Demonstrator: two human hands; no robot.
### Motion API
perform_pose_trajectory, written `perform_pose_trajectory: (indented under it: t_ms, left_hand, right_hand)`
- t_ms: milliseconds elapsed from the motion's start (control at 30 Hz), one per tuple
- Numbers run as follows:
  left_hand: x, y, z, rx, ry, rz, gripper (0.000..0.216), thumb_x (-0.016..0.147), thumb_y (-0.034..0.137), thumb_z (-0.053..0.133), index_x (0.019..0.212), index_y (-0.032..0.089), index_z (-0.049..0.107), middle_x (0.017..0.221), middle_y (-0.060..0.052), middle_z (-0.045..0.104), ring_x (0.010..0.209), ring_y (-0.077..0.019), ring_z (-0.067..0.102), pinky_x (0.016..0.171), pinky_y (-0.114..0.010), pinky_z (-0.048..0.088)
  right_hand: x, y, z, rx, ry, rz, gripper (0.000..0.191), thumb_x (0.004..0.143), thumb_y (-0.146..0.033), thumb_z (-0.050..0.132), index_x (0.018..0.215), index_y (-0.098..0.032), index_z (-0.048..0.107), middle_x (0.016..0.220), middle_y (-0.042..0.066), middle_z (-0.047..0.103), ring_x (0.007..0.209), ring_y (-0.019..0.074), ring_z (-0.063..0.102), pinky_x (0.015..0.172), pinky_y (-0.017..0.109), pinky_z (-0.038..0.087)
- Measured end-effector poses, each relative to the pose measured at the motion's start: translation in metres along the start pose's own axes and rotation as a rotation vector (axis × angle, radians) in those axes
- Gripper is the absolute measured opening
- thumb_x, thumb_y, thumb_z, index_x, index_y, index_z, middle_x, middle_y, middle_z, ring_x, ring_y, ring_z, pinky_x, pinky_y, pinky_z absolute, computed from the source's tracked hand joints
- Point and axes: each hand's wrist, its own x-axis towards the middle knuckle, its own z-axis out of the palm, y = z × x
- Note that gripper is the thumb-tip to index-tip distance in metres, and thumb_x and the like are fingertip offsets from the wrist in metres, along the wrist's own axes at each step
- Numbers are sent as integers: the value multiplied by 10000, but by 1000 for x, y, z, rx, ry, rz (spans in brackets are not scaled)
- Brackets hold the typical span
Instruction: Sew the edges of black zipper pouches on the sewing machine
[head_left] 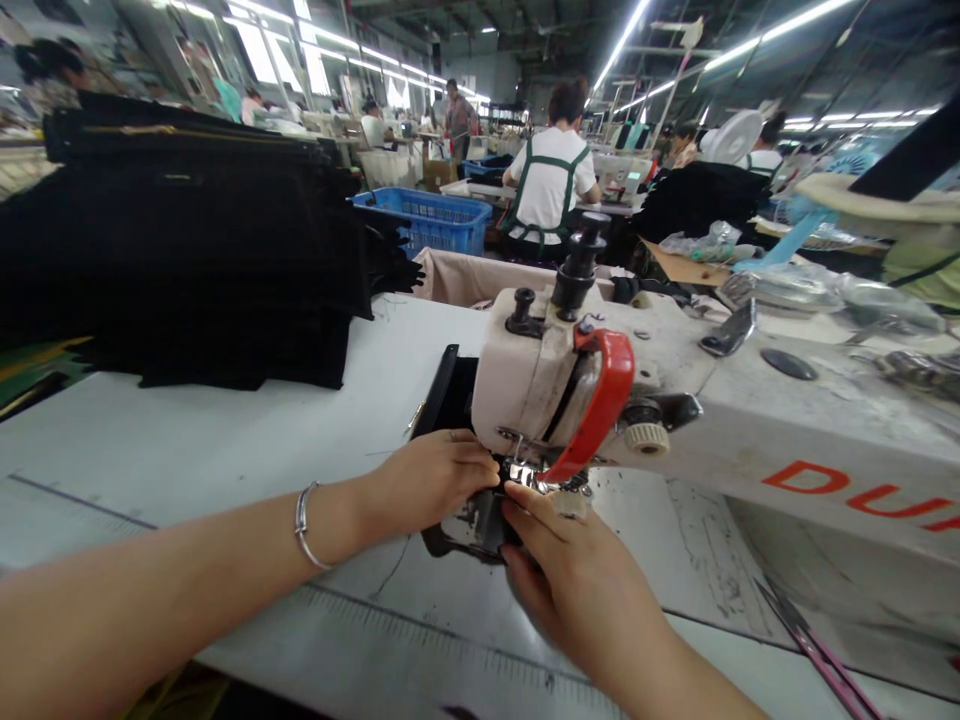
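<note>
A cream sewing machine (675, 400) with a red guard (600, 400) stands on the white table (187, 450). My left hand (427, 480), with a bracelet on its wrist, rests with curled fingers on a small piece of black fabric (472, 525) under the machine's head. My right hand (570, 570) comes from below and pinches at the same fabric right by the needle area (525, 470). Both hands touch each other's fingertips there. What lies under the fingers is mostly hidden.
A tall pile of black fabric pieces (187, 240) fills the table's left side. A blue basket (424, 218) stands behind it. A person in a white shirt (551, 180) sits with their back turned ahead. Plastic bags (825, 290) and scissors (817, 650) lie at the right.
</note>
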Motion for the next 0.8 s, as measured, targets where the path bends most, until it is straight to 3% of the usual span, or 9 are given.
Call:
perform_pose_trajectory:
  t_ms: [100, 233, 467, 700, 800]
  left_hand:
    - [6, -5, -1, 10, 20, -53, 222, 984, 122, 461, 997, 153, 680, 999, -39, 700, 998, -165, 638, 998, -293, 463]
    - [10, -9, -1, 8, 34, -111, 191, 975, 161, 509, 1023, 189, 692, 1081, -26, 695, 1061, -187, 628, 1028, -330, 460]
    - [8, -12, 3, -5, 61, -71, 226, 1000, 183, 463, 1011, 191, 689, 1114, -25, 689, 1067, -176, 625, 1028, -343, 470]
    - [9, -15, 0, -20, 26, -113, 171, 975, 171, 517, 1008, 194, 683, 1093, -15, 691, 1065, -195, 628, 1025, -356, 470]
    - [9, -5, -1, 11, 17, -147, 209, 985, 147, 468, 1033, 186, 668, 1102, -29, 687, 1083, -199, 623, 1023, -359, 469]
  right_hand:
    - [1, 2, 1, 11, 18, -14, 350, 900, -157, 524, 1234, -96, 610, 1215, 153, 634, 1083, 298, 595, 911, 480, 559]
    - [3, 3, 1, 33, 34, -26, 341, 909, -139, 509, 1233, -113, 610, 1210, 129, 640, 1062, 280, 603, 929, 478, 550]
    - [6, 2, 0, 55, 45, -17, 305, 905, -135, 517, 1184, -131, 641, 1158, 128, 660, 1054, 276, 605, 891, 456, 561]
    - [7, 1, -1, 50, 44, -7, 281, 892, -135, 549, 1151, -142, 657, 1153, 112, 669, 1052, 272, 608, 893, 449, 551]
    - [7, 2, -2, 70, 27, 5, 265, 888, -132, 568, 1130, -166, 671, 1121, 95, 685, 1041, 251, 618, 907, 432, 540]
